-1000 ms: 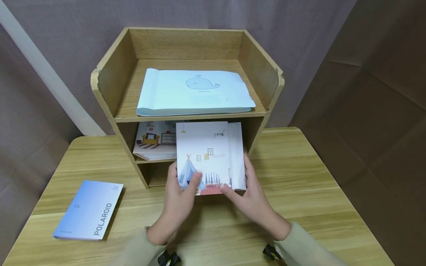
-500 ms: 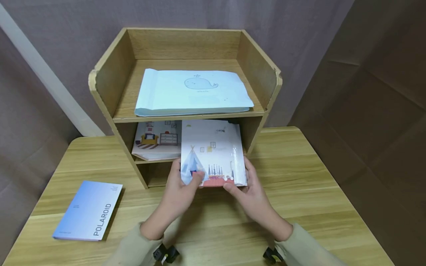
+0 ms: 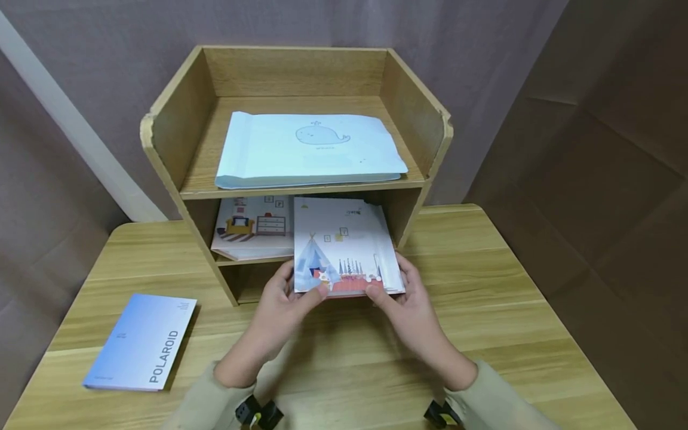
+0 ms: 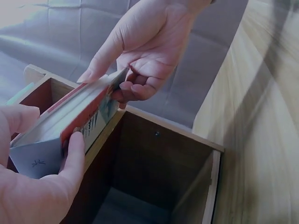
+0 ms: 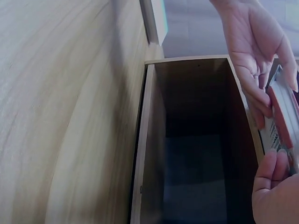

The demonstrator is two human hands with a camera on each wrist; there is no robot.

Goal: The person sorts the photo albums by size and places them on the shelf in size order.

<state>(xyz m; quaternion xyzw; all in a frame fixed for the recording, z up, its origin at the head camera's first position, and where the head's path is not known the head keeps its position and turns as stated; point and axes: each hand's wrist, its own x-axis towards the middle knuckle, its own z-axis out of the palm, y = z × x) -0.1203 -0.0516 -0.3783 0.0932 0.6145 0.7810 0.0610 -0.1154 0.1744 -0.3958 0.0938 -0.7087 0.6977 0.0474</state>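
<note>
Both hands hold a book (image 3: pixel 338 251) with a white cover, a blue tent drawing and a red bottom strip. My left hand (image 3: pixel 282 313) pinches its lower left corner, thumb on the cover and fingers beneath. At the lower right corner my right hand (image 3: pixel 414 310) grips it the same way. The far end of the book reaches into the middle compartment of a wooden desk shelf (image 3: pixel 408 212). Beside it, in the left of that compartment, lies another book (image 3: pixel 255 227) with a yellow armchair drawing. In the left wrist view the held book's page edges (image 4: pixel 79 102) show.
A pale blue whale-print book (image 3: pixel 312 152) lies on the shelf's top level. A blue and white POLAROID book (image 3: pixel 142 343) lies at the left of the wooden table (image 3: pixel 516 334). The lower compartment (image 5: pixel 194 163) is dark inside.
Both hands have moved the tent-drawn book forward and slightly to the right, into the middle compartment. More of the armchair book shows now than a second ago.
</note>
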